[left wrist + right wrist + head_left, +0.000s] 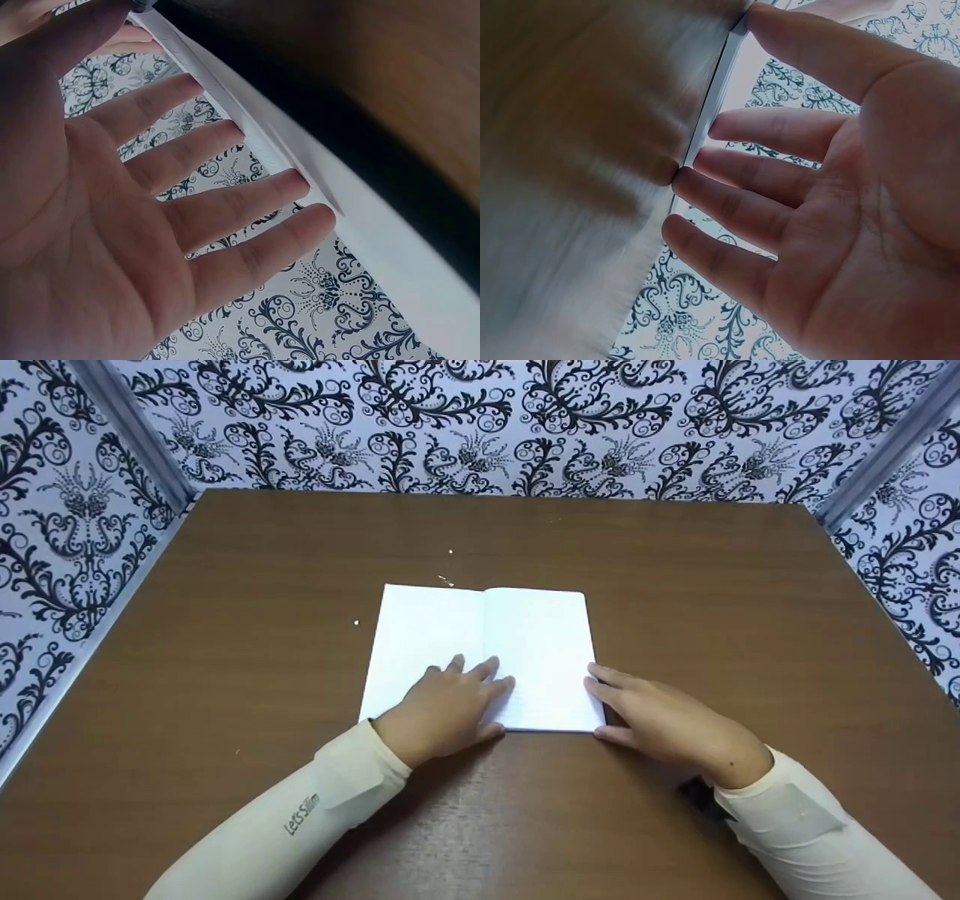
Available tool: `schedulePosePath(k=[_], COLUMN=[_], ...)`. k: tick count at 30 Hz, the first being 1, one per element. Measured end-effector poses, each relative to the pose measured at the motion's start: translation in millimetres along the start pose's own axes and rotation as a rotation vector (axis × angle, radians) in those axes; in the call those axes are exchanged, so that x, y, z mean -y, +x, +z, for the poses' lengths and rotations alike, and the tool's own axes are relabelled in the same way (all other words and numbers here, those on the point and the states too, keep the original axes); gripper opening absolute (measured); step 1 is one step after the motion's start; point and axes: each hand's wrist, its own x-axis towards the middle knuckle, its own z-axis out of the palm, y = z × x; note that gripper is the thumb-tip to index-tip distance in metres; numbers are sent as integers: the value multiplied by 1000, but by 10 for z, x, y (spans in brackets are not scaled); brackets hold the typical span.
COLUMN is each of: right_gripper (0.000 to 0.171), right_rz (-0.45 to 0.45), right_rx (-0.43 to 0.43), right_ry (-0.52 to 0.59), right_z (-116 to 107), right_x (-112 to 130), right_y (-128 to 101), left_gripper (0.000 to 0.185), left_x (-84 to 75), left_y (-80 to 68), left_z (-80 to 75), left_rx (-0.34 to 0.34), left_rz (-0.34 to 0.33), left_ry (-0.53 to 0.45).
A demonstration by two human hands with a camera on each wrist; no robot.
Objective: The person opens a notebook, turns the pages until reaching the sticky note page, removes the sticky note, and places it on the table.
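A notebook point(544, 645) lies spread flat on the table, its two white pages showing no clear writing. My left hand point(442, 709) rests on the lower part of the left page, fingertips near the fold and thumb by the bottom edge. In the left wrist view, its fingers point(247, 202) are straight, tips against the paper. At the notebook's right edge is my right hand point(652, 716), with the thumb by the lower right corner. The right wrist view shows those fingers point(735, 210) nearly straight, tips right at the notebook's thin edge.
The brown wooden table point(262, 660) reaches back to a wall point(480, 427) with black scroll patterns. Small white specks point(356, 622) lie left of the notebook and beyond it. A dark object point(705, 797) shows beneath the right wrist.
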Motion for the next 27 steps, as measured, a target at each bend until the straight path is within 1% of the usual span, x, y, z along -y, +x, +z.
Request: schedulePosePath(k=[9, 13, 19, 27], right_gripper=[62, 63, 64, 64], right_rz=[-1, -18, -22, -10], right_rx=[11, -1, -2, 2], right_ry=[20, 13, 16, 26], right_z=[-21, -24, -23, -23], right_x=[-12, -20, -30, -39], right_y=[-5, -7, -3, -5], left_gripper=[57, 57, 58, 57], left_x=[11, 29, 56, 77], left_y=[-4, 3, 6, -5], left_z=[-10, -7, -22, -48], left_rx=[-10, -12, 14, 2], left_rz=[6, 14, 13, 19], left_ry=[-7, -6, -45, -74])
